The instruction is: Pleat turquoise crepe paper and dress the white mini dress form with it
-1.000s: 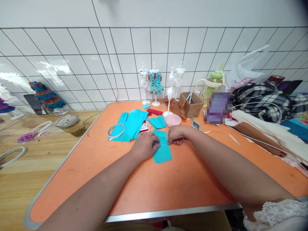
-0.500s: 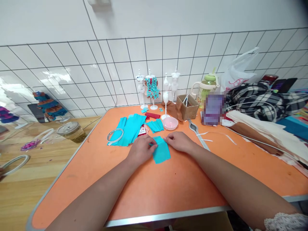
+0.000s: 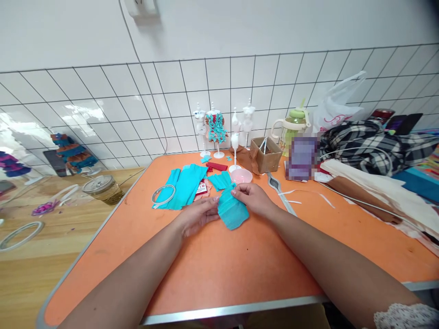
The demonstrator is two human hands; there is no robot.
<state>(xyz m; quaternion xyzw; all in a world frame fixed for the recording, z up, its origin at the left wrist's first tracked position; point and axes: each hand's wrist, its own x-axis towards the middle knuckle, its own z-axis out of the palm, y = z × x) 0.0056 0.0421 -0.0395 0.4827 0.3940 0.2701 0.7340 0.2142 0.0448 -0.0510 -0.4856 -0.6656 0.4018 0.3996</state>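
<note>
A small piece of turquoise crepe paper (image 3: 233,211) is held up just over the orange table, slightly bent and wrinkled. My right hand (image 3: 252,197) pinches its upper right edge between thumb and fingers. On its left edge, my left hand (image 3: 200,214) grips with the thumb in front and fingers behind. Beyond my hands lie a shorter turquoise strip (image 3: 220,181) and larger turquoise sheets (image 3: 187,185), with a round hoop (image 3: 163,195) on top of them. A pink bowl (image 3: 241,176) sits just past my right hand.
Small white mannequins (image 3: 235,137) stand at the back, one wearing a turquoise ruffled dress (image 3: 216,128). To the right are a cardboard box (image 3: 269,157), a green bottle (image 3: 295,125), a grey strap-like tool (image 3: 279,189) and brown paper (image 3: 363,196). A lidded jar (image 3: 103,188) is on the wooden table.
The crepe paper has been lifted off the table and tilted up. My left hand has turned, moving from the paper's top to its left edge. My right hand now overlaps the upper right edge.
</note>
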